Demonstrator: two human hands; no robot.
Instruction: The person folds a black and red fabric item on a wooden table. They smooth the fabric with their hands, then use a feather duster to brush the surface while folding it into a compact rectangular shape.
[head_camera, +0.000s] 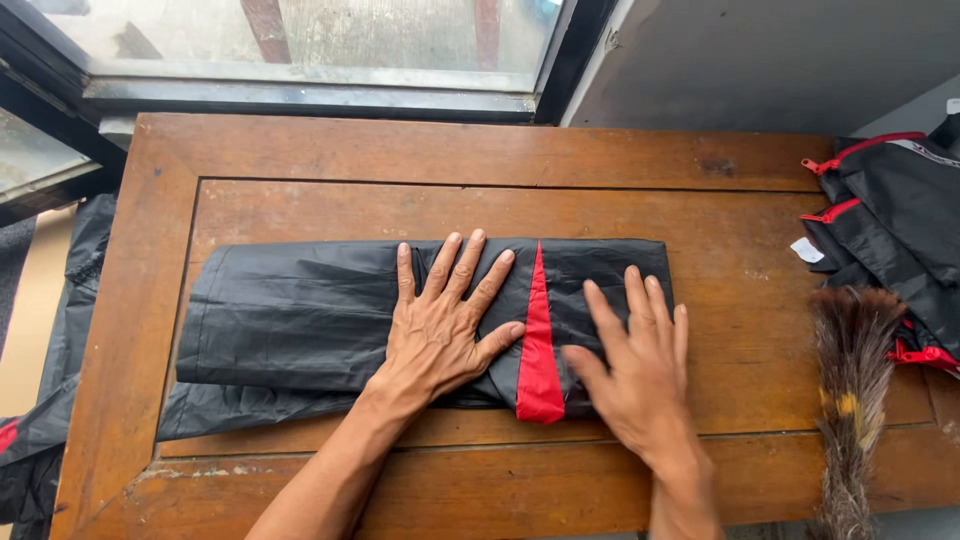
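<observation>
Black folded garment (300, 320) lies pinned under left hand (440, 325) and right hand (635, 365), both flat, grasping nothing; slick fabric may spring unfolded.

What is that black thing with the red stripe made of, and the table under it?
The black garment looks like thin, slick synthetic cloth, perhaps nylon: it crinkles and has a dull sheen. Its red stripe seems to be the same cloth. Both the left hand and the right hand press flat on it. The table looks like brown wood, with visible grain and worn varnish.
</observation>
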